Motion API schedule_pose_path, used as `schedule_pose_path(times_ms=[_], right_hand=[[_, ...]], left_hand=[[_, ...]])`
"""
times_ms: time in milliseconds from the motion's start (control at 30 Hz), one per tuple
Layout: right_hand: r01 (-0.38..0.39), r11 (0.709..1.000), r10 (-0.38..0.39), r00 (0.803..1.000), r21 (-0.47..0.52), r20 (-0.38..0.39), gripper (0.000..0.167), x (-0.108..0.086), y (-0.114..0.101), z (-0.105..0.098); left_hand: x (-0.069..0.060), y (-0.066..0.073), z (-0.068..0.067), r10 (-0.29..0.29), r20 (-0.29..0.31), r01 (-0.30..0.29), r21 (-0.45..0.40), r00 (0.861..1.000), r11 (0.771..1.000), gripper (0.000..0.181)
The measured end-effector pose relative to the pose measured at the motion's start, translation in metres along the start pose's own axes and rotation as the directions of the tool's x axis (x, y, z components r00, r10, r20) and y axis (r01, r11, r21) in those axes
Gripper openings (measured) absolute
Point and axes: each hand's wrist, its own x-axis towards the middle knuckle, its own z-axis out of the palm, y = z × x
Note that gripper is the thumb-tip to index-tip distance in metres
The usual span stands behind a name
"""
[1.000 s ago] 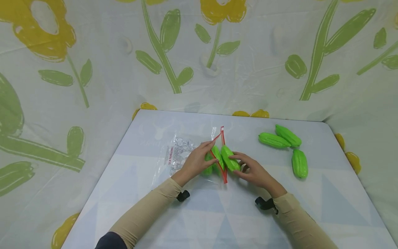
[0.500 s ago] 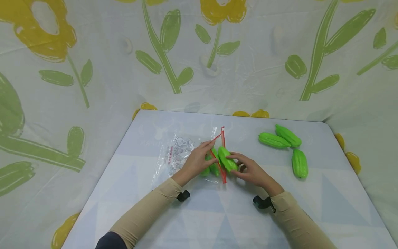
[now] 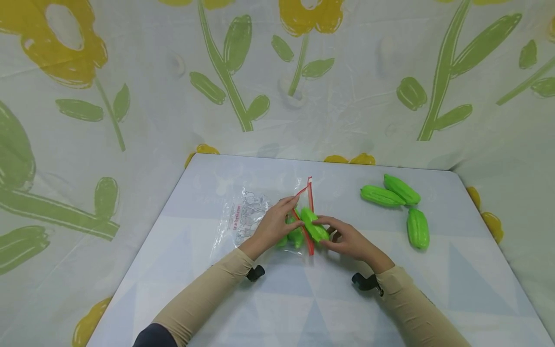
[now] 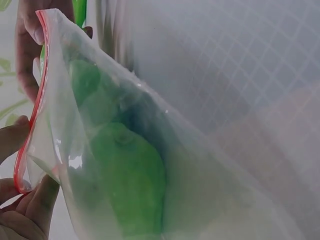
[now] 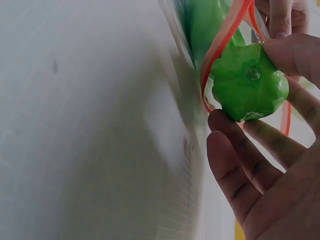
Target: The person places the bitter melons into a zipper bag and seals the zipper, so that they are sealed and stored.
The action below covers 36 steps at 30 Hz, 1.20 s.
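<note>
A clear zip bag (image 3: 253, 217) with a red-edged mouth lies on the table, its mouth facing right. My left hand (image 3: 275, 221) pinches one red edge (image 4: 34, 117), holding the mouth apart. Through the plastic in the left wrist view, green ribbed gourds (image 4: 132, 180) show inside. At the mouth, my right hand (image 3: 349, 241) grips another shiny green ribbed gourd (image 5: 250, 82) between thumb and fingers. That gourd's far end reaches between the red edges, while its lobed near end stays outside. My left fingers partly hide the bagged gourds in the head view.
Several more objects of the same kind lie at the right: a left gourd (image 3: 381, 196), a back gourd (image 3: 402, 189) and a front gourd (image 3: 418, 229). The white and pale-blue table (image 3: 312, 299) meets a flower-printed curtain (image 3: 355, 96) behind.
My right hand has moved slightly left, carrying its gourd further into the bag's mouth. The bagged gourds have shifted left a little. My left hand has stayed on the red edge.
</note>
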Motion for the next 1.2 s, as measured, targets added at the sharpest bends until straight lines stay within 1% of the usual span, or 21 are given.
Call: schedule_pose_path(times_ms=[100,300,400,533,733,967,1100,1200], right_hand=[[0.001,1.0,-0.001,1.0,0.015,0.013,0.055,0.0,0.001,0.0],[0.034,0.999,-0.035,0.999,0.041,0.032,0.054,-0.001,0.002,0.001],[0.033,0.999,-0.034,0.999,0.041,0.035,0.054,-0.001,0.002,0.001],[0.024,0.999,-0.024,1.0,0.022,0.019,0.055,0.0,0.002,0.002],[-0.017,1.0,0.017,1.0,0.002,-0.025,0.056,0.002,0.002,0.003],[-0.041,0.999,0.04,0.997,-0.014,-0.07,0.057,0.008,0.002,0.005],[-0.043,0.999,0.042,0.997,-0.01,-0.066,0.057,0.01,0.002,0.007],[-0.045,0.999,0.045,0.998,0.002,-0.05,0.056,0.01,0.002,0.008]], left_hand=[[0.0,0.0,0.0,0.001,0.0,-0.001,0.001,1.0,1.0,0.075],[0.001,-0.002,0.003,-0.001,0.003,0.001,0.007,1.0,1.0,0.076],[0.001,-0.002,0.003,-0.005,0.006,0.005,0.004,1.0,1.0,0.076],[0.001,-0.002,0.002,-0.006,0.01,0.006,-0.005,1.0,1.0,0.076],[0.0,-0.003,0.003,-0.007,0.014,0.007,-0.005,1.0,1.0,0.078],[0.0,-0.004,0.004,0.014,0.03,-0.014,0.011,0.999,1.0,0.078],[0.0,-0.004,0.003,0.013,0.054,-0.014,0.02,0.998,1.0,0.079],[0.0,-0.003,0.003,0.009,0.061,-0.01,0.013,0.998,1.0,0.079]])
